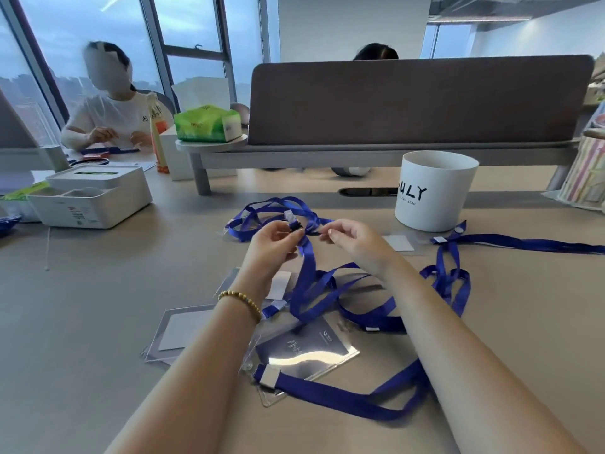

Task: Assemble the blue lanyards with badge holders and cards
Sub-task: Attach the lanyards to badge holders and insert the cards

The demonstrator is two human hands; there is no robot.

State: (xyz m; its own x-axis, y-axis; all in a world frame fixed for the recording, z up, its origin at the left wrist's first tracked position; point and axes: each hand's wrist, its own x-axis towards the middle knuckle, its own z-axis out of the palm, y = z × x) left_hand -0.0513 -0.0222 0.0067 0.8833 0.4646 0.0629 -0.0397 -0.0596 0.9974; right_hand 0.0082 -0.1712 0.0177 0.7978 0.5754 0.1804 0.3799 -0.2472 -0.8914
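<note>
Nearest the camera, at six o'clock, a finished-looking badge holder (306,353) lies flat on the counter (98,290) with a dark printed card inside and a blue lanyard (343,399) clipped to its corner, the strap trailing off toward four o'clock. Beyond it, toward the centre, loose blue straps (327,290) pile in loops, and more run off at three o'clock. At eight o'clock a clear holder with a white card (183,332) waits unattached; another white card (397,243) lies at two o'clock near a white cup (432,190).

Above the pile, both hands are raised. Left hand (275,239) fingers (296,235) are clamped on the black clip (296,226) at a strap's end, which carries a small clear tab. Right hand (352,237) has its fingertips (327,235) pinched together just beside the clip; a thin bit of strap seems to be between them, though that is too small to tell for sure.

My worry is the tangle: the held strap hangs into the loops below, so pulling it up could drag neighbouring lanyards and shift the finished badge. The clip is small, and a slipped pinch would drop it back into the heap.
</note>
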